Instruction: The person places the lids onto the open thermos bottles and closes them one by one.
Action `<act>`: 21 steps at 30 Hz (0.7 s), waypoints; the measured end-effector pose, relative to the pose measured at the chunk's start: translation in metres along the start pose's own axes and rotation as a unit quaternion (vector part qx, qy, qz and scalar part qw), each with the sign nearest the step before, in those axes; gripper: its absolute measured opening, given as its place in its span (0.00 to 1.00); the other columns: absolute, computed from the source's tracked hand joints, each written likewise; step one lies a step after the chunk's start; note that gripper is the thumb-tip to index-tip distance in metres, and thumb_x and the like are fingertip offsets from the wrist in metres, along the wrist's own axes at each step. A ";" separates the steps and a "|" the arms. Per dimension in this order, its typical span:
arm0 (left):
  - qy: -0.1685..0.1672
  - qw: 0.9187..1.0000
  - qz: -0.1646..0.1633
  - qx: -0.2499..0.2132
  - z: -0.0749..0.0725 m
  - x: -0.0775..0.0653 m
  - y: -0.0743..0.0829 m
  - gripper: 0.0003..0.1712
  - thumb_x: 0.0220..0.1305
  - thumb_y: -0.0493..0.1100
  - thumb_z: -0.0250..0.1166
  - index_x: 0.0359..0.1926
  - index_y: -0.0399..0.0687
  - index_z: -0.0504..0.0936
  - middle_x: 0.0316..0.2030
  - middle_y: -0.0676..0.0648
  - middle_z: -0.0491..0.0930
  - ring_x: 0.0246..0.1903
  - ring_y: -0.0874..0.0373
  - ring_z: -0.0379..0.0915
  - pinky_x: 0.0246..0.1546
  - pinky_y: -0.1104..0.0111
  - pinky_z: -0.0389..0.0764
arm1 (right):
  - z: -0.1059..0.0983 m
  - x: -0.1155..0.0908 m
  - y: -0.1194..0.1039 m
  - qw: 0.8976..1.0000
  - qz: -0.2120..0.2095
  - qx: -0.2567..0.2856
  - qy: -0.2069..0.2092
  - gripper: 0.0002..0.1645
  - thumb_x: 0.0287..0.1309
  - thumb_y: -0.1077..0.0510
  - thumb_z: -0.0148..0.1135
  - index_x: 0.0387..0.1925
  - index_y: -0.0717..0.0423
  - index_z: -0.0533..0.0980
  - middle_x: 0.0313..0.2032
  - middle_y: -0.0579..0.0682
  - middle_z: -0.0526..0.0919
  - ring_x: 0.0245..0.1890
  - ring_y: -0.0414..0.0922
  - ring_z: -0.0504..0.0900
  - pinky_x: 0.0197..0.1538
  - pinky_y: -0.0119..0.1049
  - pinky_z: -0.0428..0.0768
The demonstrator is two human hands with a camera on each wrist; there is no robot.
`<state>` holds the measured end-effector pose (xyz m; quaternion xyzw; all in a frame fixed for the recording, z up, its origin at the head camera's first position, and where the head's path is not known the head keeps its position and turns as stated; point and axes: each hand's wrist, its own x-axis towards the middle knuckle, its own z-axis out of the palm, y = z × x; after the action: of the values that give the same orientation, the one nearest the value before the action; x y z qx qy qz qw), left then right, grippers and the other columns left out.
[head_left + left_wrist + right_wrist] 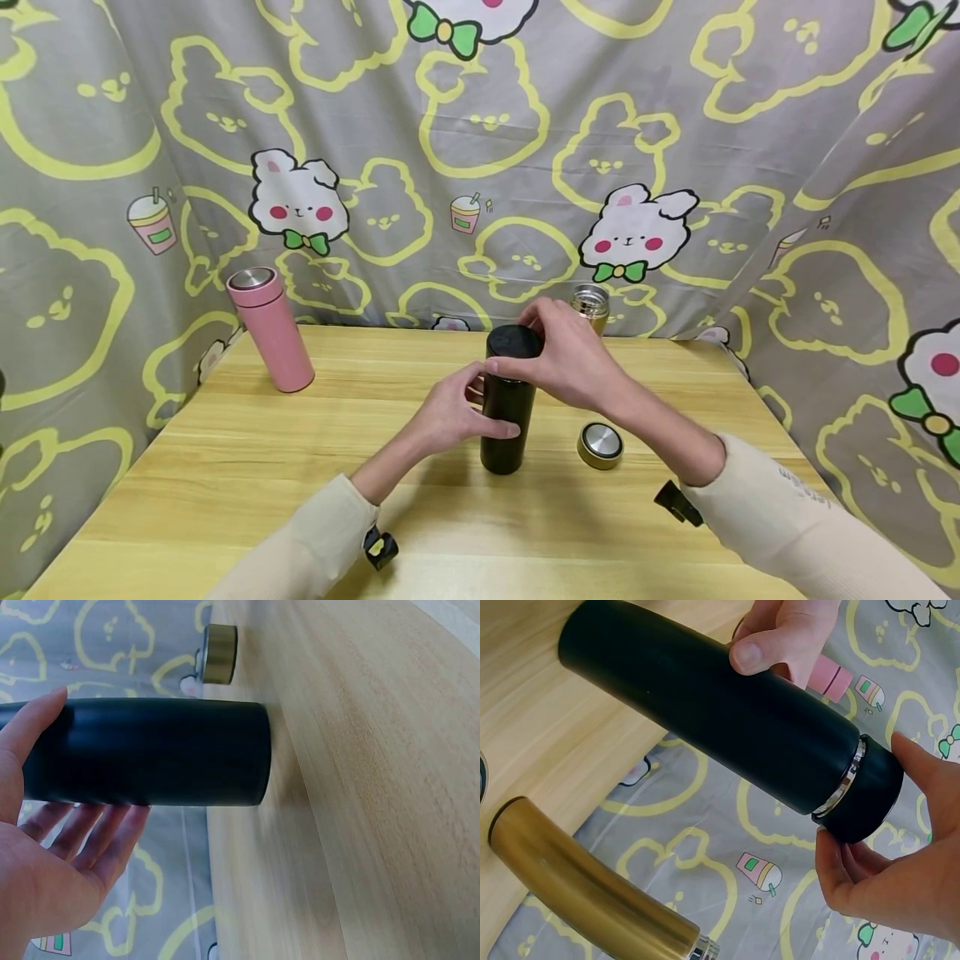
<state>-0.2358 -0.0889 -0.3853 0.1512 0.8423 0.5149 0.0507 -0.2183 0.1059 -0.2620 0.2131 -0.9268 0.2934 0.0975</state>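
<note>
"What's furthest left?"

"A pink bottle point(273, 333), standing near the far left corner of the table point(187, 500), a silvery disc set in its top."

"And next along?"

"The left hand point(450, 408). It's wrapped round the body of a black bottle point(504, 437), thumb on the side facing the person."

"Where's that black bottle, then?"

"Upright around the middle of the table, well in from the left and right edges. I can't tell whether its base touches the wood."

"Is it capped?"

"There's a black lid point(513, 340) at its top; the right wrist view shows a silvery ring point(844, 784) between lid and body. The right hand point(573, 358) grips that lid between thumb and fingers."

"Anything further right?"

"A gold bottle point(592, 308) by the far edge, partly behind the right hand, its mouth uncovered. Nearer the person, right of the black bottle, lies a gold lid point(600, 444), silvery face up."
</note>
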 end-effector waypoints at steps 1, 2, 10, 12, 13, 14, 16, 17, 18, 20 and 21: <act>0.000 1.000 0.000 0.001 0.000 0.000 0.000 0.44 0.39 0.60 0.85 0.59 0.61 0.77 0.47 0.53 0.82 0.47 0.56 0.78 0.47 0.60 0.82 | 0.000 0.000 0.000 1.000 0.001 -0.001 -0.001 0.39 0.46 0.35 0.79 0.50 0.54 0.74 0.42 0.52 0.77 0.41 0.49 0.76 0.40 0.40 0.77; 0.000 1.000 0.000 0.001 0.000 0.000 0.000 0.44 0.39 0.60 0.85 0.59 0.61 0.77 0.47 0.54 0.82 0.47 0.56 0.78 0.47 0.60 0.82 | 0.000 0.000 0.000 1.000 0.001 -0.002 -0.003 0.40 0.46 0.35 0.79 0.51 0.55 0.74 0.43 0.53 0.77 0.42 0.49 0.76 0.41 0.40 0.77; -0.005 1.000 0.007 0.002 0.000 0.001 0.000 0.40 0.38 0.59 0.85 0.54 0.61 0.78 0.46 0.54 0.82 0.47 0.57 0.78 0.47 0.60 0.82 | -0.006 0.000 0.000 0.999 0.006 0.024 -0.047 0.47 0.54 0.37 0.74 0.68 0.53 0.68 0.60 0.56 0.76 0.60 0.54 0.77 0.59 0.53 0.78; -0.005 1.000 0.007 0.001 0.000 0.001 0.000 0.39 0.38 0.59 0.85 0.53 0.60 0.78 0.46 0.54 0.82 0.46 0.57 0.78 0.47 0.60 0.82 | -0.009 0.000 0.000 0.998 0.005 0.038 -0.059 0.44 0.55 0.39 0.73 0.68 0.51 0.69 0.61 0.55 0.78 0.62 0.54 0.77 0.62 0.54 0.76; -0.005 1.000 0.007 0.002 0.000 0.001 0.000 0.39 0.38 0.59 0.85 0.52 0.60 0.78 0.46 0.54 0.82 0.46 0.57 0.78 0.46 0.60 0.82 | -0.011 0.000 0.000 0.997 0.003 0.045 -0.064 0.42 0.56 0.41 0.73 0.67 0.50 0.70 0.61 0.54 0.79 0.62 0.54 0.78 0.62 0.54 0.76; -0.004 1.000 0.007 0.002 0.000 0.001 0.000 0.39 0.38 0.59 0.85 0.52 0.60 0.78 0.46 0.54 0.82 0.46 0.57 0.78 0.46 0.60 0.82 | -0.012 0.000 0.000 0.996 0.002 0.051 -0.071 0.40 0.55 0.42 0.73 0.67 0.49 0.71 0.60 0.53 0.80 0.61 0.54 0.78 0.63 0.54 0.76; -0.003 1.000 0.007 0.002 0.000 0.001 0.000 0.39 0.38 0.59 0.85 0.52 0.60 0.78 0.46 0.54 0.82 0.46 0.56 0.78 0.46 0.60 0.82 | -0.014 0.000 -0.001 0.994 -0.002 0.065 -0.083 0.38 0.55 0.46 0.74 0.65 0.48 0.72 0.58 0.52 0.81 0.60 0.54 0.79 0.64 0.54 0.75; -0.002 1.000 0.006 0.002 0.000 0.002 -0.001 0.39 0.37 0.59 0.85 0.52 0.60 0.78 0.45 0.54 0.82 0.46 0.56 0.78 0.46 0.60 0.82 | -0.015 0.000 0.000 0.994 -0.004 0.068 -0.088 0.37 0.54 0.48 0.74 0.65 0.47 0.73 0.57 0.51 0.82 0.59 0.53 0.80 0.63 0.53 0.75; -0.001 1.000 0.006 0.003 0.000 0.002 -0.001 0.39 0.37 0.59 0.85 0.51 0.60 0.78 0.45 0.54 0.82 0.46 0.56 0.78 0.46 0.60 0.82 | -0.016 0.000 -0.001 0.993 -0.007 0.071 -0.092 0.36 0.54 0.50 0.74 0.64 0.47 0.74 0.56 0.50 0.82 0.58 0.52 0.80 0.62 0.52 0.76; -0.001 1.000 0.005 0.002 0.000 0.002 -0.001 0.38 0.37 0.59 0.85 0.51 0.61 0.78 0.45 0.54 0.82 0.46 0.56 0.78 0.46 0.61 0.82 | -0.016 0.000 -0.001 0.993 -0.010 0.072 -0.097 0.34 0.54 0.51 0.74 0.63 0.47 0.75 0.55 0.49 0.82 0.56 0.51 0.81 0.60 0.51 0.77; -0.001 1.000 0.004 0.003 0.000 0.002 -0.001 0.38 0.37 0.58 0.85 0.51 0.61 0.78 0.45 0.54 0.82 0.46 0.56 0.78 0.46 0.61 0.82 | -0.016 0.000 -0.001 0.993 -0.012 0.071 -0.098 0.33 0.54 0.52 0.73 0.62 0.48 0.76 0.55 0.49 0.82 0.55 0.50 0.81 0.59 0.50 0.77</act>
<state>-0.2378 -0.0885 -0.3862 0.1554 0.8429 0.5128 0.0487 -0.2172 0.1143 -0.2480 0.2581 -0.9063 0.3346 -0.0061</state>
